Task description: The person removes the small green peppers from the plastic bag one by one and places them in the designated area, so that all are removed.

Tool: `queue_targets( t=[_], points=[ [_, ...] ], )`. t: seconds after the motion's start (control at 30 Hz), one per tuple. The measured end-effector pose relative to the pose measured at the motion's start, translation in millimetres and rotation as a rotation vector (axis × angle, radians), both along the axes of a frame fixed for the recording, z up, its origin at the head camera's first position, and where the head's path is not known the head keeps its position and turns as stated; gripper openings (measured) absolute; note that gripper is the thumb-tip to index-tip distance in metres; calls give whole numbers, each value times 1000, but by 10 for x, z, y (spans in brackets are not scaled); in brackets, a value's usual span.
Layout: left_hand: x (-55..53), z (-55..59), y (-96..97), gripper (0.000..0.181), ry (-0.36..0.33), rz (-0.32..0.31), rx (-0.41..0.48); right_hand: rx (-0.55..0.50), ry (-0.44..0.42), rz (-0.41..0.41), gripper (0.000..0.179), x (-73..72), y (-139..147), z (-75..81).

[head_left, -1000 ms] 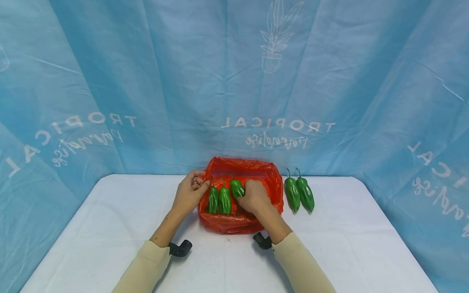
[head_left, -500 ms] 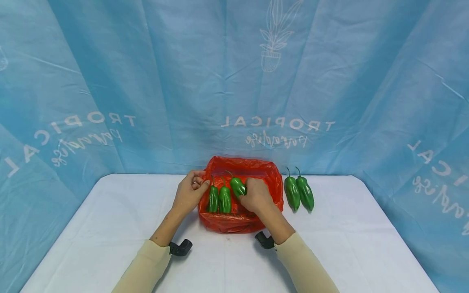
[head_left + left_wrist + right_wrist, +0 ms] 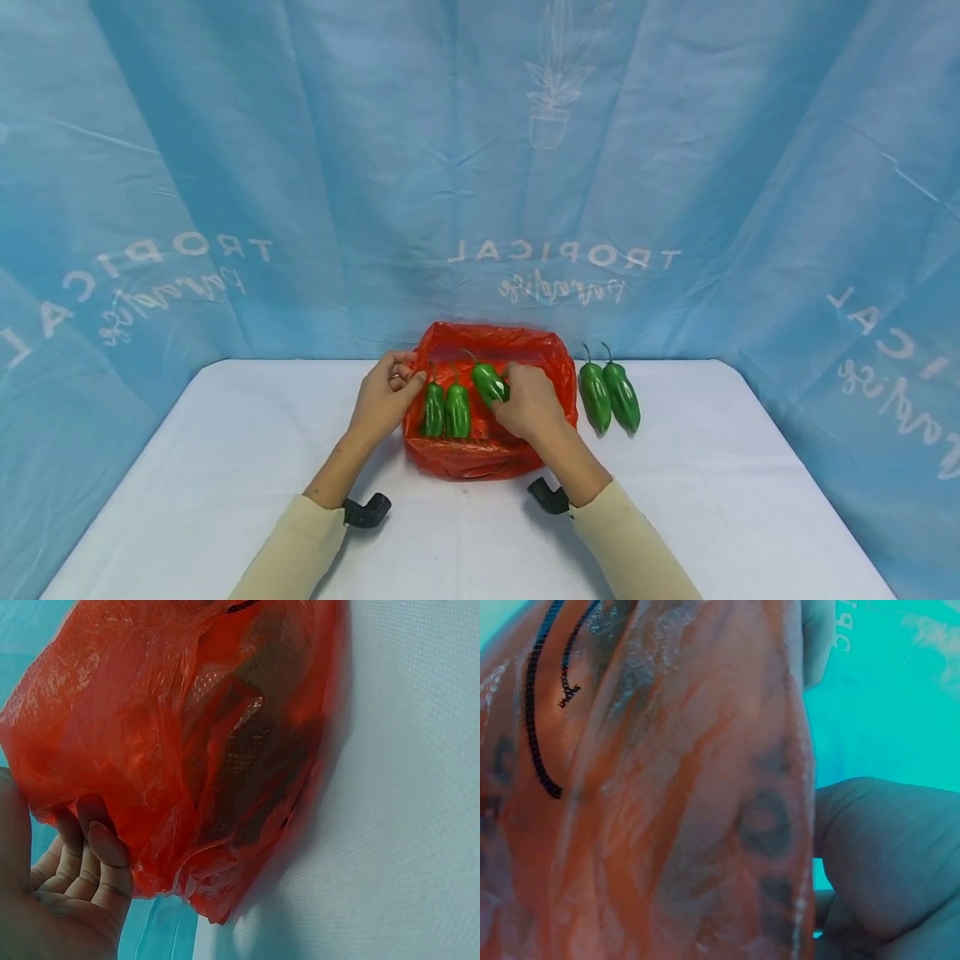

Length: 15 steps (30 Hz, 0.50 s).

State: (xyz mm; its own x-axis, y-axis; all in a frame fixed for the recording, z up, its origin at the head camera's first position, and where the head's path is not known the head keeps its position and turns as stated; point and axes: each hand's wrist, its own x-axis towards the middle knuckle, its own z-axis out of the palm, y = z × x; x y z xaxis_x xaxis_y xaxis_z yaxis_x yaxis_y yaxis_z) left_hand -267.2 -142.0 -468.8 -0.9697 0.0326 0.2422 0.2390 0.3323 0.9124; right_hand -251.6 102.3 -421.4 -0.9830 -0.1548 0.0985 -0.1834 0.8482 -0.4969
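Note:
A red plastic bag (image 3: 480, 462) stands open-mouthed on the table, its sides held up like a box. Two green peppers (image 3: 457, 410) lie side by side in its left part. My right hand (image 3: 528, 404) grips a third green pepper (image 3: 489, 384) inside the bag, its curved stem pointing up and left. At the bag's left edge, my left hand (image 3: 384, 396) pinches the plastic. In the left wrist view the left hand's fingers (image 3: 109, 847) rest against the bag. The right wrist view shows mostly the bag's printed side (image 3: 667, 787), with part of the right hand (image 3: 892, 855) behind its edge.
Two more green peppers (image 3: 607, 398) lie on the white table (image 3: 712, 500) just right of the bag. A blue curtain (image 3: 360, 208) with white print hangs right behind the table and along both sides.
My right hand has drawn slightly up and right with the third pepper, which now shows more of its body and tilts more. The left hand keeps its place at the bag's edge.

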Motion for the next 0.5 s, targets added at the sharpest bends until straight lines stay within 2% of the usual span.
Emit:
queue_targets(
  t=[0.13,0.5],
  points=[
    [0,-6,1,36,0,-2,2,0,-8,-16,44,25,13,7],
    [4,-1,-17,36,9,10,-6,-42,96,7,42,95,96,3]
  ],
)
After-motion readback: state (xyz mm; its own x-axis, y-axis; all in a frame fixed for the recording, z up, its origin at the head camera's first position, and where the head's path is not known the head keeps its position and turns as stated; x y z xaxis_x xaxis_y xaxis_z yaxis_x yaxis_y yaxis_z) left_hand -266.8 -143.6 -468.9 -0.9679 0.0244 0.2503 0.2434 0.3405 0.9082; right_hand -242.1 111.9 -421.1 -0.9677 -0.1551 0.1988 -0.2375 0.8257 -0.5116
